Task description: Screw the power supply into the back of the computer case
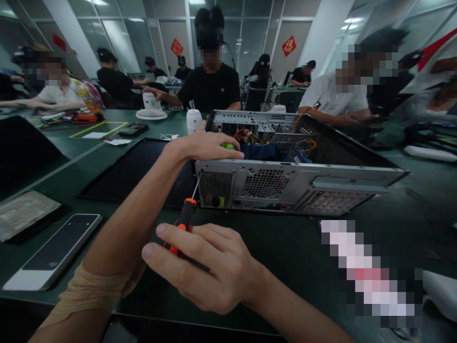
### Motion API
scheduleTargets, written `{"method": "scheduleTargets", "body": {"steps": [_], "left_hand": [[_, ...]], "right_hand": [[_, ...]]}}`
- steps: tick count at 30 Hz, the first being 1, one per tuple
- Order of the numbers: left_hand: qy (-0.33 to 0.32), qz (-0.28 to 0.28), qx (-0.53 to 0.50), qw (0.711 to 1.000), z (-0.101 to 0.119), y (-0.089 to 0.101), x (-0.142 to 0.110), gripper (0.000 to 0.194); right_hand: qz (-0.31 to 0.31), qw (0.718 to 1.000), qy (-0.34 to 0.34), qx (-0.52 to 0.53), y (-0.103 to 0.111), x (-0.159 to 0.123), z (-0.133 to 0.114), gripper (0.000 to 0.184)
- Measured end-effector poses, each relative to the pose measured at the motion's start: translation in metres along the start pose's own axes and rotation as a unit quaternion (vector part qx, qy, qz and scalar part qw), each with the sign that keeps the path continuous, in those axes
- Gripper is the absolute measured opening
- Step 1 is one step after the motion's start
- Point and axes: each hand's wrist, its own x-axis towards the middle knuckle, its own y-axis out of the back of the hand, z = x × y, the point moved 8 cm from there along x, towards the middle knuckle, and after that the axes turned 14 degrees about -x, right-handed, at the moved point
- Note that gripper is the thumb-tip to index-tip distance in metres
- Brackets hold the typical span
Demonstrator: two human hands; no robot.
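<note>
At lower centre, the right hand [214,262] holds a screwdriver [185,214], its long axis slanting up and slightly right toward the left end of the computer case [300,174], right of centre. The left hand [210,145], nearer, lies over the case's edge; whether it grips, I cannot tell.

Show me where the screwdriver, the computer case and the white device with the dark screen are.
Screwdriver [184,215]: head view, on the black part of its handle.
Computer case [299,172]: head view, on its silver rear panel.
White device [57,245]: head view, on its dark screen.
</note>
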Motion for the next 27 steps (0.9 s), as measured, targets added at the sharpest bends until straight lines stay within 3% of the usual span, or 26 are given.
{"method": "scheduleTargets", "body": {"steps": [8, 16, 22, 27], "left_hand": [[-0.015, 0.022, 0.011, 1.000, 0.0002, 0.0030, 0.0017, 0.078], [0.006, 0.005, 0.016, 1.000, -0.0066, 0.0049, 0.0075, 0.085], [-0.001, 0.041, 0.002, 0.999, -0.0032, 0.0066, 0.0080, 0.080], [-0.025, 0.026, -0.017, 0.999, -0.0002, 0.0039, 0.0052, 0.076]], "right_hand": [[0.011, 1.000, -0.002, 0.017, 0.0045, 0.0072, -0.0007, 0.025], [0.028, 0.999, 0.000, 0.020, 0.0044, 0.0063, -0.0011, 0.023], [0.034, 0.999, -0.008, 0.018, 0.0078, 0.0068, -0.0012, 0.019], [0.032, 0.999, -0.011, 0.018, 0.0083, 0.0073, -0.0013, 0.017]]}}
